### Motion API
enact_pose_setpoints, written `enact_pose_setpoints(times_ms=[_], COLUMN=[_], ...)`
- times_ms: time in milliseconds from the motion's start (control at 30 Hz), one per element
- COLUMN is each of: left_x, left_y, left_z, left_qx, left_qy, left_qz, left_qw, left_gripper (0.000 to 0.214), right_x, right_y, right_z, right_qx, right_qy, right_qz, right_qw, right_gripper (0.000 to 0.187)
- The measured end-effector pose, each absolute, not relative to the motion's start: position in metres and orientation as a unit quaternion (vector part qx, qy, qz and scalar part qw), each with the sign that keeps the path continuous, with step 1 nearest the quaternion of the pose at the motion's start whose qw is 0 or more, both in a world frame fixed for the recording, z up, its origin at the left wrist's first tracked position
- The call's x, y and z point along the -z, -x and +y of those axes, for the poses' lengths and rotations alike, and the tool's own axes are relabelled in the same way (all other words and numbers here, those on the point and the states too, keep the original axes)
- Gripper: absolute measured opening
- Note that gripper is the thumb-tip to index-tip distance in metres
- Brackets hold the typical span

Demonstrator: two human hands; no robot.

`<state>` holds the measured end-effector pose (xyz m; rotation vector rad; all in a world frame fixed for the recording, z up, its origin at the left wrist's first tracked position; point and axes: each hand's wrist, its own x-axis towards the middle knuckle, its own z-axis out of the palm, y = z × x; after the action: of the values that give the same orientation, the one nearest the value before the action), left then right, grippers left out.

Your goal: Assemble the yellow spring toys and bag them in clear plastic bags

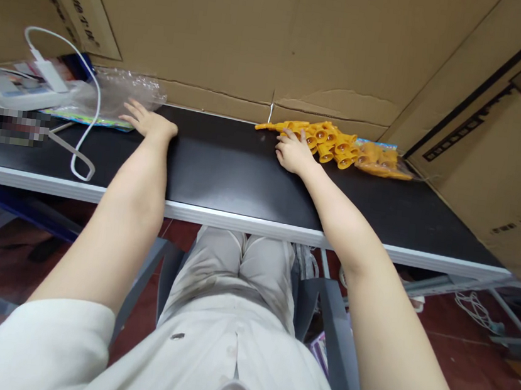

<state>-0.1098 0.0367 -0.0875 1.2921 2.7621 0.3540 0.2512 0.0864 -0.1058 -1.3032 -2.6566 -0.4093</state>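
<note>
My left hand lies flat on the black tabletop, fingers stretched toward a pile of clear plastic bags; its fingertips touch the bags' edge. My right hand rests at the near edge of a heap of yellow plastic toy parts, fingers curled on one of the pieces. To the right of the heap lies a clear bag filled with more yellow parts.
Large cardboard boxes wall off the back and right side of the table. At the left lie a white charger with a looping cable and printed papers. Below the table are grey frame bars and a white cord.
</note>
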Motion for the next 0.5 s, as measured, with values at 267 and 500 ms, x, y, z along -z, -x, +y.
enact_pose_setpoints(times_ms=[267, 500], left_x=[0.077, 0.079], left_y=[0.134, 0.137], left_z=[0.022, 0.027], left_qx=[-0.064, -0.026], left_qy=[-0.467, -0.470], left_qz=[0.882, 0.882], left_qw=[0.024, 0.040], left_gripper=[0.070, 0.067], right_x=[0.108, 0.108], right_y=[-0.252, -0.253], right_z=[0.088, 0.089], right_qx=[0.131, 0.133], right_qy=[0.436, 0.434], right_qz=[-0.886, -0.887], right_qw=[0.086, 0.089], right_gripper=[0.051, 0.050])
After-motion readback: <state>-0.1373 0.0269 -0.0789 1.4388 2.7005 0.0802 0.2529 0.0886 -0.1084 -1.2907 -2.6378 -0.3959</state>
